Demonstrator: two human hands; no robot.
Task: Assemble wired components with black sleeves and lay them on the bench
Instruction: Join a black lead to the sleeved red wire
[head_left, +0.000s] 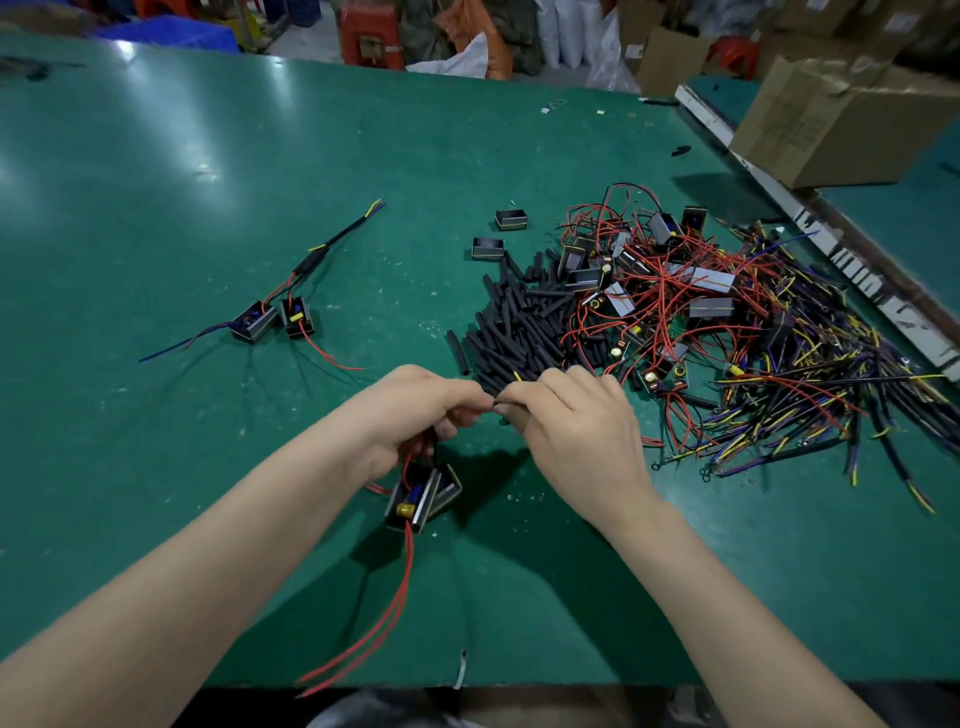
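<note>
My left hand (415, 410) grips wires from which two small black box components (423, 496) hang, their red wires (384, 613) trailing toward the bench's near edge. My right hand (576, 421) pinches a thin dark piece with a yellow wire tip (517, 375) sticking up, fingertips meeting those of the left hand. A finished assembly (283, 312), two boxes joined to a black-sleeved cable, lies at the left on the green bench (208, 208). A heap of black sleeves (519, 327) lies just beyond my hands.
Right of the sleeves sprawls a tangle of red-wired components (670, 291) and yellow, blue and black cables (821, 400). Two empty black boxes (498, 234) sit behind the sleeves. A cardboard carton (852, 114) stands at the far right on a neighbouring bench.
</note>
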